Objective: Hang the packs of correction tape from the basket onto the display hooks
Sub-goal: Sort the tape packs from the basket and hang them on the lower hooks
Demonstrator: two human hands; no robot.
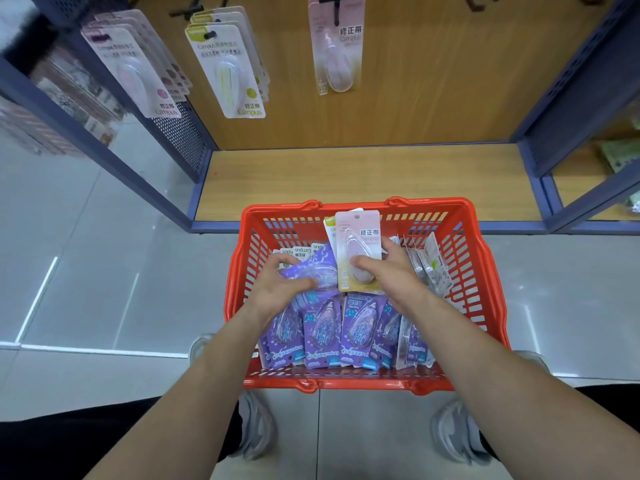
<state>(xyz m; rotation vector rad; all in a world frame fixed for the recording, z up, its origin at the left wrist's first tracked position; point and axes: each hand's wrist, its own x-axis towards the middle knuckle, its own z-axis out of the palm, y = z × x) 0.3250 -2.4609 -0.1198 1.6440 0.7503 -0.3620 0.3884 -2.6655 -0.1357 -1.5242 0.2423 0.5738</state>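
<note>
Pinching a pale pink and yellow carded pack of correction tape (360,239) upright above the heap, the right hand (393,271) has its thumb across the clear blister on the front and its fingers curled behind the card. The card reads "修正带" in dark characters, with a faint "Campus" beneath. The left hand (277,285), palm down with bent fingers, clamps a purple patterned pack (320,268) between thumb and fingertips, just beside the pink one. Both bare forearms reach forward and down from the lower corners of the view and meet over the red plastic slatted basket (479,271), which stands on the grey tiled floor (104,271) close in front of the shelf. Inside it, a row of purple packs (360,329) lies along the near wall with "Campus" printed upside down on the blisters. White and green packs (298,252) behind the left hand also show "Campus" upside down, and clear-fronted packs (427,266) lean at the right wall. Beyond the basket lies the wooden base shelf (346,174), framed in dark blue metal. On the wooden back panel, black display hooks (333,12) carry a pink hanging pack (337,50) marked "修正带", a bunch of yellow-green packs (228,71) and a bunch of pink-dotted packs (138,74), both bunches marked "Campus" and "修正带". Grey shoes (256,431) show beneath the forearms.
</note>
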